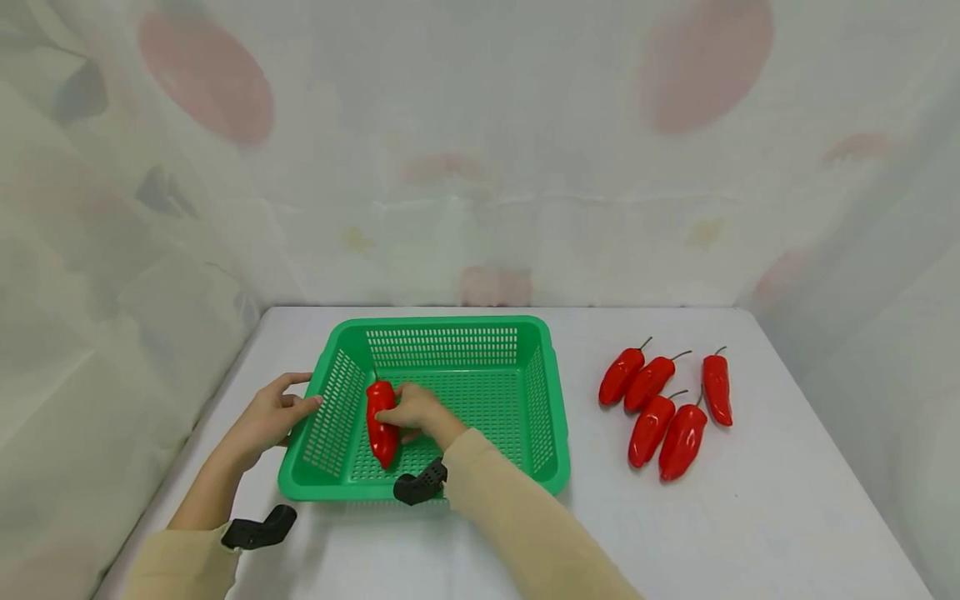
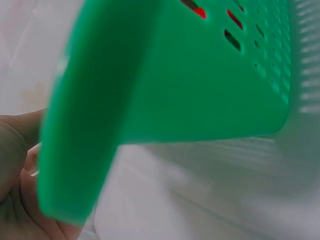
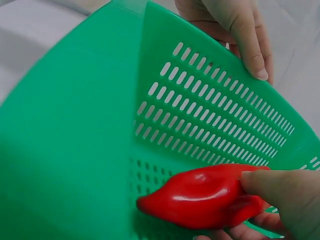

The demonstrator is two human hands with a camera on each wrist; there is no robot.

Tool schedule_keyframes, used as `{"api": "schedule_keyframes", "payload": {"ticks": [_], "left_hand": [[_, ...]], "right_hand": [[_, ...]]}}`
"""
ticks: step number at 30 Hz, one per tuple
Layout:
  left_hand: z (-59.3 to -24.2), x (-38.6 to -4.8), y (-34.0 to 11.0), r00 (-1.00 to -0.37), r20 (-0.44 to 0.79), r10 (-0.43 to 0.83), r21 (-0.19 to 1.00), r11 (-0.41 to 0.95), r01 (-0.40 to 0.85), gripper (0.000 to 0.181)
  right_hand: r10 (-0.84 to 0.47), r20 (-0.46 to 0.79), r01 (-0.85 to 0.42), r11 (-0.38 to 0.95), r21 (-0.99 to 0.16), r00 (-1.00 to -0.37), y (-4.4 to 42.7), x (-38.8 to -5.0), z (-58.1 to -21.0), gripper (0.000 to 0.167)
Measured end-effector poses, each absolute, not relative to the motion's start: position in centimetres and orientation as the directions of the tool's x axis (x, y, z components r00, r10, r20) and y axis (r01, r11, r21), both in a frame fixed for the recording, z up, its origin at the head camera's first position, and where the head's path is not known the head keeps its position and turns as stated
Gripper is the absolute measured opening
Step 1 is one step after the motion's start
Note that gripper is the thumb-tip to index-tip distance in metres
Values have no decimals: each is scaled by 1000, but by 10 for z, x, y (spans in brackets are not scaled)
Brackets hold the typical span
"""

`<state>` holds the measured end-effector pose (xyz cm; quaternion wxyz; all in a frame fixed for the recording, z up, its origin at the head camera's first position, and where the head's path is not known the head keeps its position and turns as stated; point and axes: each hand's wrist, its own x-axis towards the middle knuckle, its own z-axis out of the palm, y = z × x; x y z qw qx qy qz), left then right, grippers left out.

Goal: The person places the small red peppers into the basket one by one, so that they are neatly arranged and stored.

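A green slotted basket (image 1: 450,322) stands on the white table. Inside it, near its left wall, my right hand (image 1: 420,412) holds a red pepper (image 1: 381,421), thumb on top and fingers around its side; the right wrist view shows this pepper (image 3: 200,195) low over the basket floor, its tip pointing left. My left hand (image 1: 273,417) grips the basket's left rim, thumb over the edge and fingers outside. In the left wrist view the rim (image 2: 95,110) hides part of that hand (image 2: 20,185).
Several red peppers lie on the table right of the basket, among them one at the far right (image 1: 717,387) and one nearest the front (image 1: 682,442). Pale patterned cloth (image 1: 480,208) hangs behind and at both sides of the table (image 1: 750,517).
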<state>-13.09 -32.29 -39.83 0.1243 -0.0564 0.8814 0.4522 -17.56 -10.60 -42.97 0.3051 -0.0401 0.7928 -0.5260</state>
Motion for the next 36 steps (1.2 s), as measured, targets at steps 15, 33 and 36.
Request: {"api": "schedule_keyframes", "payload": {"ticks": [15,33,36], "left_hand": [[-395,-131,-320,-964,-266,12,782,587,-209,65],[-394,-129,-321,-964,-266,5,780,589,-212,64],[-394,-129,-321,-964,-266,8,782,586,-211,63]], "right_hand": [[-344,-534,348,476,-808,-772,-117,-171,-426,28],[-380,-559,323,529,-785,-737,-131,-167,-421,8],[-388,-570,345,513,-786,-724,-131,-167,-422,8]]}}
